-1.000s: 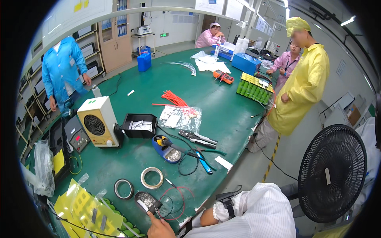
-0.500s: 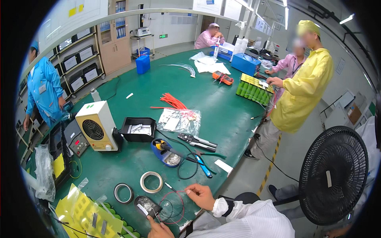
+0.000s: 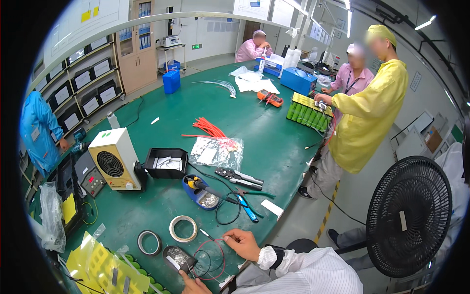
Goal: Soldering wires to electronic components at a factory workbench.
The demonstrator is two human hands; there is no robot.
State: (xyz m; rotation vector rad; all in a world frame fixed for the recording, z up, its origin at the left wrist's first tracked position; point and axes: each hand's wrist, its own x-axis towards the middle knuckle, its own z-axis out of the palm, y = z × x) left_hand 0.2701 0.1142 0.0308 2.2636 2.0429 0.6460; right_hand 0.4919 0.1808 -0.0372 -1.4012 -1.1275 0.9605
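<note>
My right hand (image 3: 242, 243) is closed in a pinch on a thin red wire (image 3: 223, 255) at the table's near edge. The red wire loops round beside a thin black wire (image 3: 209, 259), and both run toward my left hand (image 3: 194, 284). The left fingers are pinched where the wires reach them, against the near rim of a small dark dish (image 3: 180, 256) of silvery bits. Part of the left hand is cut off by the lower edge. A thin cable end with a white tip (image 3: 205, 234) lies just beyond the red loop.
Close by are a cream tape roll (image 3: 183, 229), a black tape roll (image 3: 149, 243), a soldering iron (image 3: 208, 186) in its blue stand, blue-handled pliers (image 3: 248, 208) and wire strippers (image 3: 240, 178). Green cells under yellow sheet (image 3: 105, 264) lie near left. A black fan (image 3: 409, 215) stands right.
The view has shifted slightly. My hands keep nearly the same pose at the dish and wire. The person in blue at the left has moved, and the person in yellow has shifted their hands over the battery pack.
</note>
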